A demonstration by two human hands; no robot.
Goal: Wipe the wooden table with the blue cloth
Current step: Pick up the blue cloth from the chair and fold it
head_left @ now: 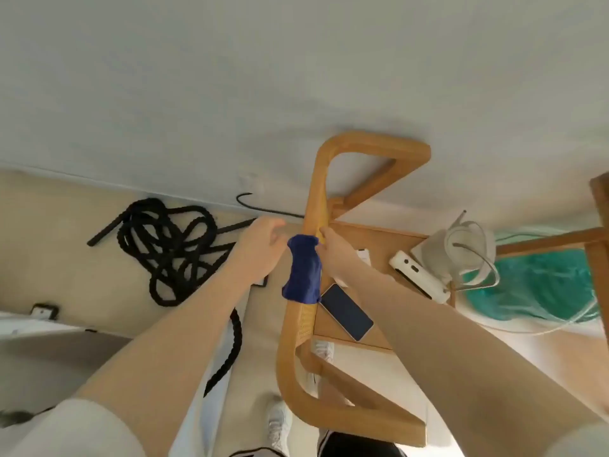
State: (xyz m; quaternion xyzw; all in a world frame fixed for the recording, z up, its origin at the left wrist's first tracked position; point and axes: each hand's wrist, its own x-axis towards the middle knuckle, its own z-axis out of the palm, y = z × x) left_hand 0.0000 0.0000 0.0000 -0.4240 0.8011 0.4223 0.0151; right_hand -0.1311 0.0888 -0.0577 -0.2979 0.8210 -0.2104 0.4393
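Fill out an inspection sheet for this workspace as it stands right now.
Surface: wooden table, low, with a raised curved frame on its left side.
Job's things: blue cloth draped over that frame's top rail.
Clutter: dark phone, white device, white remote on the tabletop.
Grippers: left hand beside the cloth, grip unclear; right hand at the rail and cloth's right edge, grip unclear.
Cables: white cords on the table; thick black rope on the floor.
Surroundings: green mesh, white wall.
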